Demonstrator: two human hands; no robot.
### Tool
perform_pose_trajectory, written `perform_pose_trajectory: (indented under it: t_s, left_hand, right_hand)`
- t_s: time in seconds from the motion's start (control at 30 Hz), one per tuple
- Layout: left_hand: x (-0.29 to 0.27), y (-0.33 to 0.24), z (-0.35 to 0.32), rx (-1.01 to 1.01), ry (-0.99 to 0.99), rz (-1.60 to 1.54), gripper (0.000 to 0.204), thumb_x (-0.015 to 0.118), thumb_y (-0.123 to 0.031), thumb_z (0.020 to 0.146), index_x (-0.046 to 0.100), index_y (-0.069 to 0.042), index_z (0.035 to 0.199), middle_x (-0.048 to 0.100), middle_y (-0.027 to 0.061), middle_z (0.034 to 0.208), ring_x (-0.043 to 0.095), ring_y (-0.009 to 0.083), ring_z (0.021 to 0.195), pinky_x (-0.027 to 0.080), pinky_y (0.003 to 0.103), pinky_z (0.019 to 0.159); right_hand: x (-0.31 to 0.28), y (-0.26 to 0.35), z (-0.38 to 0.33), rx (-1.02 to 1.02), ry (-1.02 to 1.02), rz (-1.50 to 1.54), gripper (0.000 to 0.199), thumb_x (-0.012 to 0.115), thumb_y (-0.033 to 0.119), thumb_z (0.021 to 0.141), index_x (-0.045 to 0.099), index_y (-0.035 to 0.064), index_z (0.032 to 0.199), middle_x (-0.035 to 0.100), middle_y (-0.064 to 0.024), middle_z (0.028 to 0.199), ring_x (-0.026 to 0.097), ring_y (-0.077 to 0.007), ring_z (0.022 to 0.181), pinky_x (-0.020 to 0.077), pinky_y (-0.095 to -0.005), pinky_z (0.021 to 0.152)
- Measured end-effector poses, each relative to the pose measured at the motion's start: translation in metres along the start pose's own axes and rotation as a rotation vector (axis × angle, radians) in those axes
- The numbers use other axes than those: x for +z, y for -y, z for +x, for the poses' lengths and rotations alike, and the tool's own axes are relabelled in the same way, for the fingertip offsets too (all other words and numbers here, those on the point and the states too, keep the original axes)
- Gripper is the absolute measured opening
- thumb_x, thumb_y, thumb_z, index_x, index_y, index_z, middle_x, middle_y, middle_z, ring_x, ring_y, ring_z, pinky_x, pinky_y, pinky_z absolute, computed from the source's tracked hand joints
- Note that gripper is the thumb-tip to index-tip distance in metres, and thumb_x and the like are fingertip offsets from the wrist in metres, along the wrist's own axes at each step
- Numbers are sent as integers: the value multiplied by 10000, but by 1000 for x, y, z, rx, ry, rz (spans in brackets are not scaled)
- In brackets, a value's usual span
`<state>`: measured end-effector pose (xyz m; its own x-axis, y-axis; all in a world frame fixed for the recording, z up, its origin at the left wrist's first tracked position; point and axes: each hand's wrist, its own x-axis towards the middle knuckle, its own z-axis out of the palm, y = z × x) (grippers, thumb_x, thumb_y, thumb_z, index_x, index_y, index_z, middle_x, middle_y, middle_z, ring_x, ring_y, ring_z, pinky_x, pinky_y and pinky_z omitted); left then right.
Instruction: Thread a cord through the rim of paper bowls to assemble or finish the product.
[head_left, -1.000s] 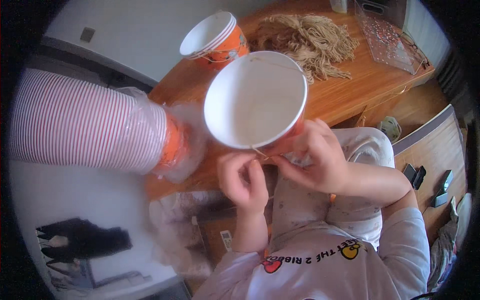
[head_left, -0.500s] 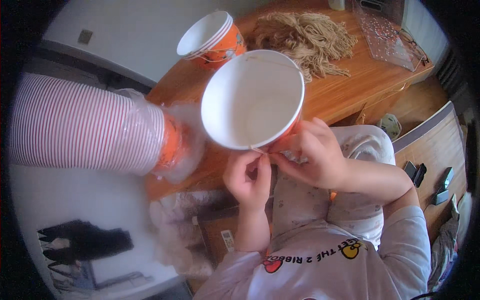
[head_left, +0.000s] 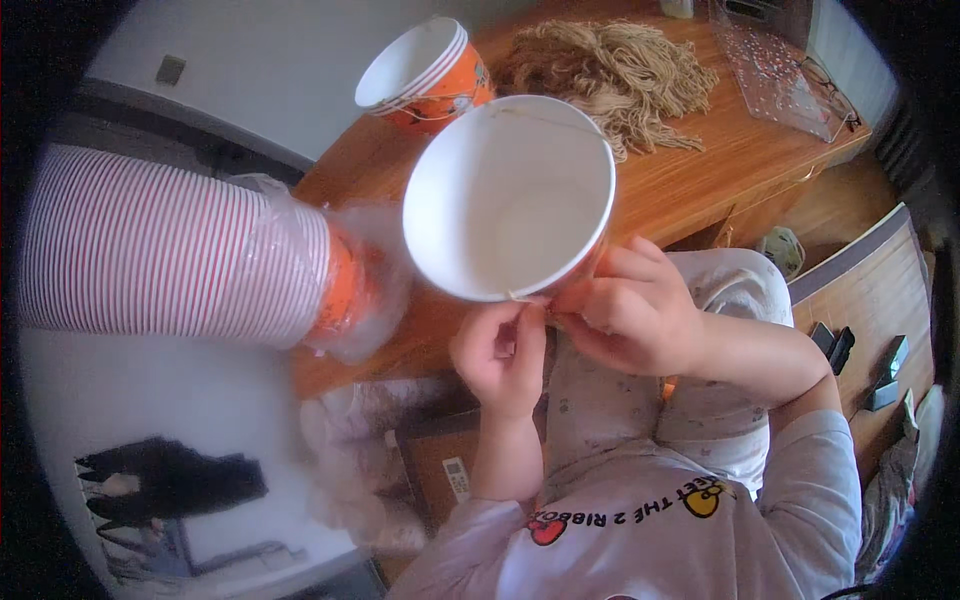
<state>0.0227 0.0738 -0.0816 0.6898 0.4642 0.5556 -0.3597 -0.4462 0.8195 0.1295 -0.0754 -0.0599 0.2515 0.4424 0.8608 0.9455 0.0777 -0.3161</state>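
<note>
A white-lined paper bucket point(head_left: 510, 200) with an orange outside tilts its open mouth toward me, above the table's near edge. Thin tan twine point(head_left: 517, 296) comes through at its near rim, and another length crosses the far inner rim. Just under that near rim, my left hand point(head_left: 500, 360) pinches the twine between thumb and forefinger. My right hand point(head_left: 640, 315) is closed beside it against the bucket's lower right side, its fingertips at the same twine. The fingertips of both hands nearly meet; the exact grip is partly hidden.
On the wooden table point(head_left: 680, 190) lie a heap of tan twine point(head_left: 630, 80) and a small stack of orange buckets point(head_left: 430, 85) with twine. A long nested stack of buckets point(head_left: 170, 250) in clear plastic extends at left. Glasses point(head_left: 830, 90) rest on a dotted clear sheet point(head_left: 775, 80).
My right hand has shifted slightly right and down, away from the left fingertips. The bucket has moved a little to the right with hardly any turn.
</note>
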Motion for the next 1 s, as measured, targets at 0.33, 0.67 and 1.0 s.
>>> perform_pose_trajectory:
  t_s: [0.33, 0.67, 1.0]
  left_hand:
    - [6, -18, -1, -88, -93, -82, 77, 667, -42, 891, 624, 23, 889, 670, 48, 856, 587, 87, 759, 475, 228, 697]
    - [4, -2, -7, -131, -64, -206, 68, 670, -6, 866, 657, 15, 930, 685, 63, 907, 611, 107, 813, 484, 239, 728]
    - [4, 2, -9, -43, -77, -153, 93, 720, -8, 821, 671, 24, 893, 681, 80, 891, 619, 128, 814, 476, 246, 710]
  right_hand:
    - [2, -4, -4, -69, -17, 21, 314, 748, 104, 677, 497, 136, 864, 637, 29, 833, 615, -183, 738, 419, -342, 587]
    - [2, 0, 0, -47, -60, 62, 299, 737, 64, 661, 518, 119, 857, 615, 24, 804, 607, -182, 712, 421, -332, 572]
    - [1, 0, -2, -72, -42, 59, 347, 740, 71, 639, 507, 108, 893, 605, 17, 809, 599, -194, 702, 425, -341, 578]
